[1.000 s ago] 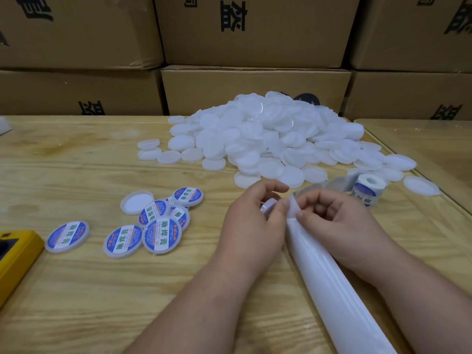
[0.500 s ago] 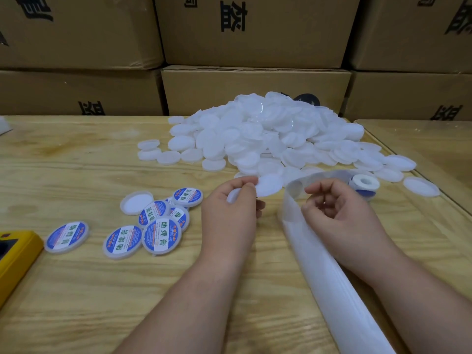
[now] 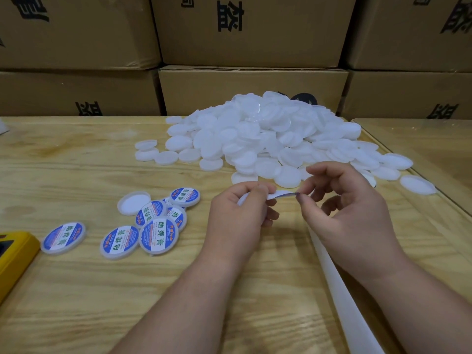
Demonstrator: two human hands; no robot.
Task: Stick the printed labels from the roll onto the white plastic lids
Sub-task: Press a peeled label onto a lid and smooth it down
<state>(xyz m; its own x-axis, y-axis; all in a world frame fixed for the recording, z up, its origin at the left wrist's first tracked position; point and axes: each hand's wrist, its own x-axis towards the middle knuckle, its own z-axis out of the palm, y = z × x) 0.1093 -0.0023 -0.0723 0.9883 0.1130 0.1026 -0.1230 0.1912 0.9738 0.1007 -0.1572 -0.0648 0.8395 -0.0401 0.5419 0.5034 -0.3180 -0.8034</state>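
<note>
My left hand point(image 3: 237, 221) grips a white lid point(image 3: 242, 199), mostly hidden by its fingers. My right hand point(image 3: 344, 213) pinches one edge of a peeled label point(image 3: 282, 194). The label's white underside faces up, its blue rim shows at the right, and its other end reaches the lid. The white backing strip point(image 3: 342, 287) runs from under my right hand to the bottom right. The label roll point(image 3: 370, 179) peeks out behind my right hand. A big pile of plain white lids point(image 3: 268, 134) lies beyond both hands. Several labelled lids point(image 3: 158, 236) lie to the left.
One unlabelled lid point(image 3: 134, 203) lies hollow side up beside the labelled ones. A yellow object point(image 3: 12, 256) sits at the left edge of the wooden table point(image 3: 76, 302). Cardboard boxes point(image 3: 252, 90) stack along the back. A second tabletop point(image 3: 434, 149) adjoins on the right.
My left hand took a white lid from the pile's front edge. My right hand let the backing strip drop, peeled a label free and brought it to the lid.
</note>
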